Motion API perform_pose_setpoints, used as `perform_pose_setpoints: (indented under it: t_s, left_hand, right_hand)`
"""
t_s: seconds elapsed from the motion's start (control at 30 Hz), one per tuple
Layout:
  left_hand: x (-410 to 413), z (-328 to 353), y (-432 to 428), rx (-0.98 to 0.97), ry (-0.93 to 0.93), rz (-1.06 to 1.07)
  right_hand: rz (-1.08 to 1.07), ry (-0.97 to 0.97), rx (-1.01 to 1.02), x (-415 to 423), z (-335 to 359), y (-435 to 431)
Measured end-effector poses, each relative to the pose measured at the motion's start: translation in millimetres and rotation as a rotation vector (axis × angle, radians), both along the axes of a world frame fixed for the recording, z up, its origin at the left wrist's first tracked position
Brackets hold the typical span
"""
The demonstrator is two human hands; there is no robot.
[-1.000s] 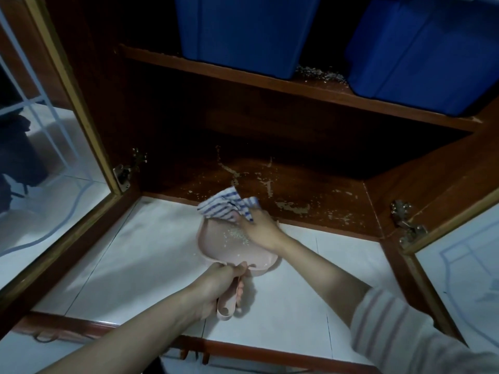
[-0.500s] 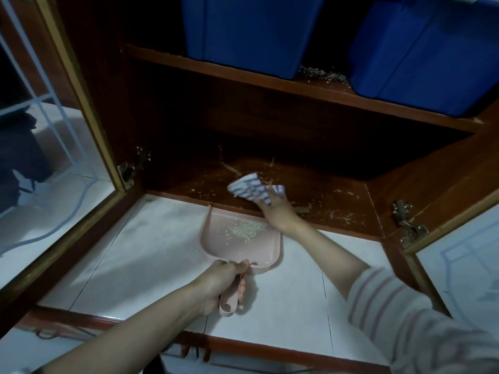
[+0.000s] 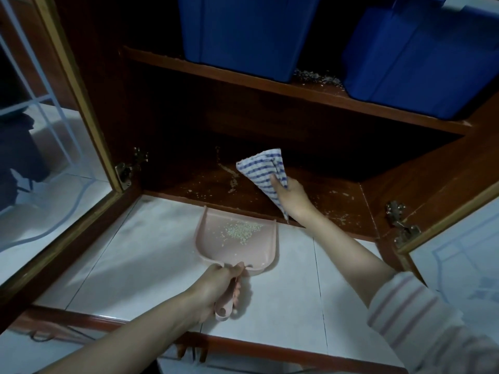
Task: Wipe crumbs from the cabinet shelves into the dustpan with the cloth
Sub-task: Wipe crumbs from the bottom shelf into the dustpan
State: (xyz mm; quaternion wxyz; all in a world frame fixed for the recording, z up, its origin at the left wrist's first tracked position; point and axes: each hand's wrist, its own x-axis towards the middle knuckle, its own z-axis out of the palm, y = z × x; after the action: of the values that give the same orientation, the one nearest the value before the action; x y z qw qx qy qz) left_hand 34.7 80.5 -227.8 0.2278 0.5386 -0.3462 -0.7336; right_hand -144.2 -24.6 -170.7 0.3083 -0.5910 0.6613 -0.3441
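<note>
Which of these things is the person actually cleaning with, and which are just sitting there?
In use: striped cloth, gripped by the right hand; pink dustpan, held by the left hand; crumbs on the lower shelf.
Just there: left blue bin; right blue bin; left glass door.

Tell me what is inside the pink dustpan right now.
A pale patch of crumbs lies in the dustpan near its open front edge. The left hand grips the handle, hiding where it joins the pan.

No legible text, label, brand or number in view: blue bins [image 3: 251,31], pink dustpan [image 3: 216,238], striped cloth [image 3: 259,168], cabinet shelves [image 3: 297,90] all unmarked.
</note>
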Motion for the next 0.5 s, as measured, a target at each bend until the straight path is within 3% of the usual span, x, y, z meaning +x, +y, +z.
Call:
perform_pose_setpoints:
  t_s: [0.2, 0.33, 0.4, 0.5]
  left_hand:
    - [-5, -4, 3, -0.021, 0.015, -0.008]
    - [-5, -4, 1, -0.027, 0.006, 0.021]
    - [-5, -3, 2, -0.028, 0.016, 0.015]
    - [-5, 0, 3, -0.018, 0.027, 0.003]
  right_hand:
    - [0.155, 0.322, 0.072, 10, -22, 17]
    - [0.31, 0.517, -0.004, 22, -38, 32]
    - [0.335, 0.432, 0.002, 27, -35, 36]
    - [0.207, 0.139, 0.012, 28, -16, 35]
